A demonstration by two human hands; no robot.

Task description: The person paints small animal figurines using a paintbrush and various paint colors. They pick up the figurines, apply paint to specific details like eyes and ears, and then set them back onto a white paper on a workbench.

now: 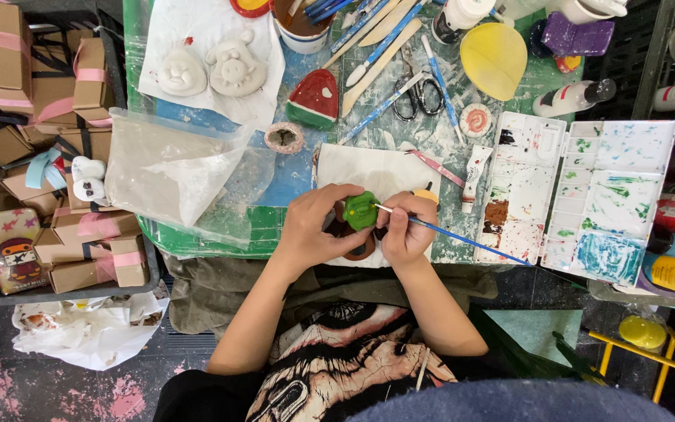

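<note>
My left hand (314, 227) holds a small green-painted clay figure (361, 211) over a white paper sheet (376, 168) at the table's near edge. My right hand (408, 230) grips a thin blue-handled paintbrush (462, 238), its tip touching the figure's right side. Brown painted parts show under the figure between my hands.
A white paint palette (580, 195) smeared with green and brown lies open at the right. Two unpainted clay faces (208, 70), a watermelon-slice piece (314, 98), scissors (416, 94), brushes, paint bottles and a water cup (298, 27) fill the far side. A clear plastic bag (166, 168) and small ribboned boxes (33, 101) lie left.
</note>
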